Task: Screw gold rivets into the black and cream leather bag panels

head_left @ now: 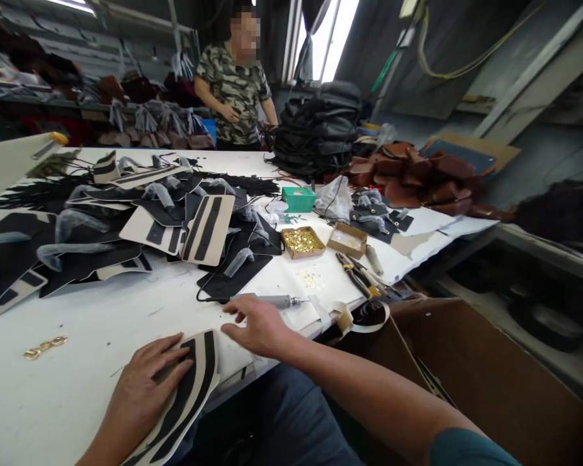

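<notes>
My left hand (143, 388) lies with spread fingers on a cream panel with black stripes (201, 382) at the table's front edge. To its right, my right hand (257, 327) is in the air over the table edge, fingers apart and nothing between them. Just behind the right hand lies a grey pen-like tool (279, 301) with a metal tip and a black cable. Beyond the tool, a small box of gold-coloured pieces (302, 241) stands on the white table (87, 395), with some tiny pieces scattered in front of it.
Striped panels (208, 230) and black pieces are heaped at the left. Pliers (354, 275) lie near the right edge, above a large cardboard box (486, 362). Black bags (320, 129) and brown leather pieces (418, 171) are piled behind. A person (236, 97) stands across the table.
</notes>
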A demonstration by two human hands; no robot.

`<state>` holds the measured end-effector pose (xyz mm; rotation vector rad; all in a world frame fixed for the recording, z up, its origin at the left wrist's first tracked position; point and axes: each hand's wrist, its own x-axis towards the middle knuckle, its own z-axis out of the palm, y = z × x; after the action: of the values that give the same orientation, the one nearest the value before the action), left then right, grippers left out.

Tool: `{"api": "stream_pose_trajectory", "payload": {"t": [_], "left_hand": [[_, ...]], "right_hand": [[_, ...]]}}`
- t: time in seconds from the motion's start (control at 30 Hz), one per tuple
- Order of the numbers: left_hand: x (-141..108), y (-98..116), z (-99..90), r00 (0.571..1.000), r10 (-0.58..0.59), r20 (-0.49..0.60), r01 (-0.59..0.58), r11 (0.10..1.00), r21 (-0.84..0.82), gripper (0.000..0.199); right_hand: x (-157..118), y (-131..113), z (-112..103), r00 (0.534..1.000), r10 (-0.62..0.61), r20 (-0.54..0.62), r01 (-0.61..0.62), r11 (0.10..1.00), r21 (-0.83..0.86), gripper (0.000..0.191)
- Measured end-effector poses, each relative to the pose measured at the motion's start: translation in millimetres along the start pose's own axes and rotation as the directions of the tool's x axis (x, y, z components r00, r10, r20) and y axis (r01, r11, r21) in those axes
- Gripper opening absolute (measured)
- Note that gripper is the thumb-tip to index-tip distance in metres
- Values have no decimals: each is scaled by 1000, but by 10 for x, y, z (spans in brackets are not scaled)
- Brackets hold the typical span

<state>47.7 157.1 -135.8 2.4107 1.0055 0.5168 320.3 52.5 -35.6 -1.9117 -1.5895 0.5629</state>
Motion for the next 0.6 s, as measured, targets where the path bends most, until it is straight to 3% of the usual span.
{"api": "stream_pose_trajectory", "payload": {"t": [0.07,0.17,0.3,0.43,0.6], "left_hand": [[-7,-36,13,999,-39,36,39,999,12,48],[-16,-81,37,996,-72,61,71,997,24,46],[-22,-76,45,994,-80,71,77,996,40,43],[-21,16,10,992,-113,60,111,993,40,45],[-11,101,-38,991,-123,58,121,992,40,43]], "right_hand": [[-114,358,-344,985,87,-150,-92,995,-25,20],[-155,1010,-950,912,284,-296,-324,942,-93,17],[-32,1710,-1513,847,405,-344,-476,866,-151,16],[132,2004,-1620,858,437,-270,-496,841,-214,13],[226,2094,-1585,880,437,-188,-475,807,-349,10]]}}
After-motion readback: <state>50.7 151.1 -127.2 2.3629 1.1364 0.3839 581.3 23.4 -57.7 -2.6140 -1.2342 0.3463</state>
